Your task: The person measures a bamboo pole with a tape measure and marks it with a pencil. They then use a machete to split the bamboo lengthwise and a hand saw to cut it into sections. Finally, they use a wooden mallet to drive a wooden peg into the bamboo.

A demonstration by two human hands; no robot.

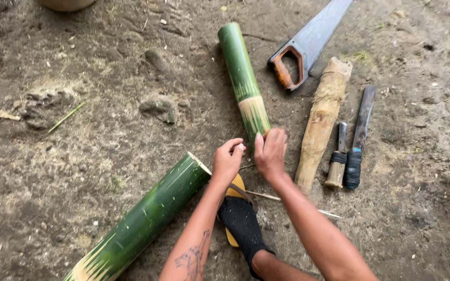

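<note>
Bare, trampled earth strewn with sawdust and small stones fills the view, and every tool lies directly on it. Taking the slim bamboo section (244, 78) as landmark: it lies lengthwise away from the person, its near end stripped of green skin and showing pale stripes. The right hand (270, 152) rests on that near end, fingers curled together over the tip. The left hand (228, 158) sits just left of it, fingertips pinched together as if on something thin, though what they hold is too small to tell. Below and left of the landmark lies a thicker green bamboo section (144, 221), cut at both ends, its far end likewise shaved pale; a foot in a black sock and yellow sandal (239, 218) is planted beside it, under the hands. A thin pale splinter (282, 200) lies across the ground near the foot. Right of the landmark sit a handsaw (308, 41) with an orange handle, a rough wooden mallet (321, 125), then a short chisel-like tool (337, 158) and a long knife (359, 138) with a taped grip. Judging from the cut ends and shaved bands, sawing and some skinning are done, while most green skin remains on both pieces. Part of a pale rounded vessel (66, 4) shows at the top edge, well left of the landmark; its contents are out of view.
</note>
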